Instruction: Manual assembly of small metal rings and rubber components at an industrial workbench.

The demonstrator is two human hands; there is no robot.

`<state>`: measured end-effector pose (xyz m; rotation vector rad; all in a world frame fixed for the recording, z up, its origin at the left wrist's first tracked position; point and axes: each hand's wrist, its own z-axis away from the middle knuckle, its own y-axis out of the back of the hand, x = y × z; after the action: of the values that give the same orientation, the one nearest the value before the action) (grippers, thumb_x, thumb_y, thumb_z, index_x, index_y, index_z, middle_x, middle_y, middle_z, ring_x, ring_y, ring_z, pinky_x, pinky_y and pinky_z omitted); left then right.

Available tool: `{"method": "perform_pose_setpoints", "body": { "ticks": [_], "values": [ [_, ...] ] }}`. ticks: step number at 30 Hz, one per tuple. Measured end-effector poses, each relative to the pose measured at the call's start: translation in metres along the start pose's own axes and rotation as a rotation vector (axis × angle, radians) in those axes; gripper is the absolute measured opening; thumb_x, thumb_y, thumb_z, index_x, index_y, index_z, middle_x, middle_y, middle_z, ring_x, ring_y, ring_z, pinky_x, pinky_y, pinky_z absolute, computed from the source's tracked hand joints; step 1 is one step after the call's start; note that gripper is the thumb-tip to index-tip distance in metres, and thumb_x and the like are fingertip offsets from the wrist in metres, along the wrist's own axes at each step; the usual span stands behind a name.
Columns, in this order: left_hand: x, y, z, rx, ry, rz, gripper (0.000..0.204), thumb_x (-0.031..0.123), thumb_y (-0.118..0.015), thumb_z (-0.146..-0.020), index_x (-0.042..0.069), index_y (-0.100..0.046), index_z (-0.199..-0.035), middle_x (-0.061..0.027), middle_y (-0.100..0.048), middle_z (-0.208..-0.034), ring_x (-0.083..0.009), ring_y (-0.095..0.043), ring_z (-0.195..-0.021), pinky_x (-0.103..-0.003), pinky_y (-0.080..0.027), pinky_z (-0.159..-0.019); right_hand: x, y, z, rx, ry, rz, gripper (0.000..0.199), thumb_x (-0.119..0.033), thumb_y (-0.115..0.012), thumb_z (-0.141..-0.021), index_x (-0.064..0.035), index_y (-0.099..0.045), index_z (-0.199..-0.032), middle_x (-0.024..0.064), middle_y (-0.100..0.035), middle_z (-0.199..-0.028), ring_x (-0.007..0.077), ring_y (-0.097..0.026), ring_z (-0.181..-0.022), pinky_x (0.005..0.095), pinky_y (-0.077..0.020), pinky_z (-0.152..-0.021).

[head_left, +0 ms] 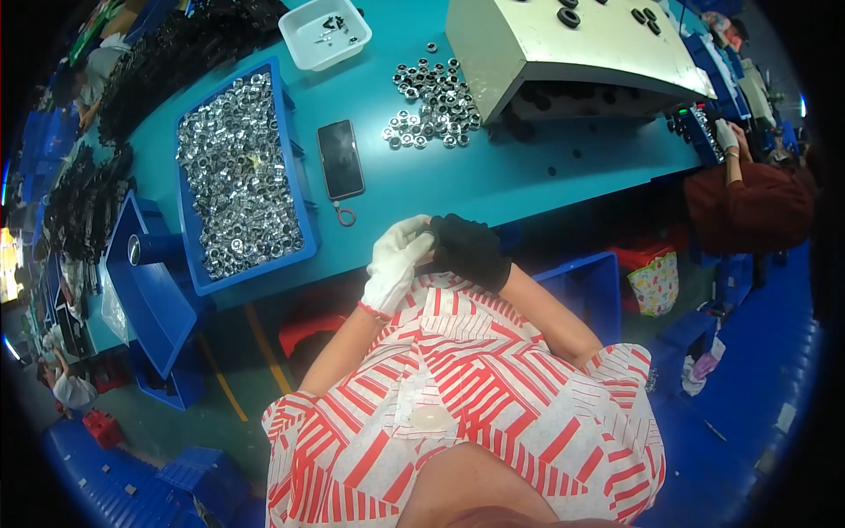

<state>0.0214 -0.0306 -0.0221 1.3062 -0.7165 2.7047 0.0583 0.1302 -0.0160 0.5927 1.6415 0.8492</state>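
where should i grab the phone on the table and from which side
Probably by its long edges near the middle, coming from above and the right: the phone lies flat, longer than wide, and the blue bin crowds its left side.

We have bright, fairly even light on the table (493,180), a pale sheen by the phone (341,158), sharp glints on the metal parts (238,167) and deep shadow inside the cream box (572,44). Lights (803,107) at the rim blow out, while the black glove (471,251) loses detail. We note strong fisheye bending toward the edges, black corners, and a soft, smeary background at both sides.
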Motion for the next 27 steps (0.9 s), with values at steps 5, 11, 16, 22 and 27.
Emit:
{"method": "perform_pose_setpoints", "body": {
  "ticks": [5,11,16,22,27],
  "values": [
    [0.006,0.001,0.007,-0.090,0.023,0.144,0.044,0.002,-0.053,-0.088,-0.009,-0.042,-0.129,-0.0119,-0.061,-0.101,-0.0144,-0.064,-0.080,-0.025,-0.055,-0.075,0.013,0.003,-0.001,-0.145,-0.051,-0.238,0.051,-0.025,-0.070,-0.077,-0.0059,-0.053,-0.122,0.0132,-0.061,-0.098,0.0260,-0.061,-0.089,0.0341,-0.0489,-0.078],
    [0.006,0.000,0.008,-0.093,0.008,0.191,0.046,0.001,-0.051,-0.088,-0.011,-0.038,-0.131,-0.0148,-0.059,-0.107,-0.0146,-0.064,-0.083,-0.025,-0.055,-0.078,0.010,0.009,0.001,-0.162,-0.237,-0.602,0.050,-0.020,-0.067,-0.080,-0.0051,-0.052,-0.126,0.0142,-0.060,-0.115,0.0233,-0.060,-0.102,0.0323,-0.0457,-0.089],
    [0.012,0.009,0.010,-0.123,0.065,0.090,0.041,0.014,-0.054,-0.091,-0.006,-0.045,-0.126,-0.0164,-0.058,-0.111,-0.0199,-0.063,-0.090,-0.032,-0.054,-0.083,0.015,-0.001,0.009,0.058,-0.163,-0.443,0.041,-0.018,-0.065,-0.082,-0.0101,-0.055,-0.121,0.0105,-0.060,-0.103,0.0269,-0.061,-0.093,0.0336,-0.0489,-0.081],
    [0.010,0.006,0.009,-0.155,0.073,0.294,0.041,0.014,-0.056,-0.088,-0.006,-0.048,-0.123,-0.0168,-0.055,-0.113,-0.0229,-0.060,-0.092,-0.033,-0.053,-0.082,0.008,0.004,0.011,0.054,0.025,-0.327,0.040,-0.015,-0.066,-0.081,-0.0119,-0.056,-0.119,0.0090,-0.056,-0.105,0.0259,-0.061,-0.091,0.0316,-0.0493,-0.078],
    [0.015,0.000,0.007,-0.188,0.097,0.355,0.037,0.007,-0.052,-0.090,-0.008,-0.046,-0.123,-0.0168,-0.053,-0.117,-0.0218,-0.058,-0.097,-0.033,-0.053,-0.086,0.013,-0.006,0.014,0.088,-0.144,-0.605,0.044,-0.014,-0.067,-0.080,-0.0087,-0.054,-0.121,0.0094,-0.054,-0.108,0.0223,-0.058,-0.097,0.0302,-0.0483,-0.081]
  ]
}}
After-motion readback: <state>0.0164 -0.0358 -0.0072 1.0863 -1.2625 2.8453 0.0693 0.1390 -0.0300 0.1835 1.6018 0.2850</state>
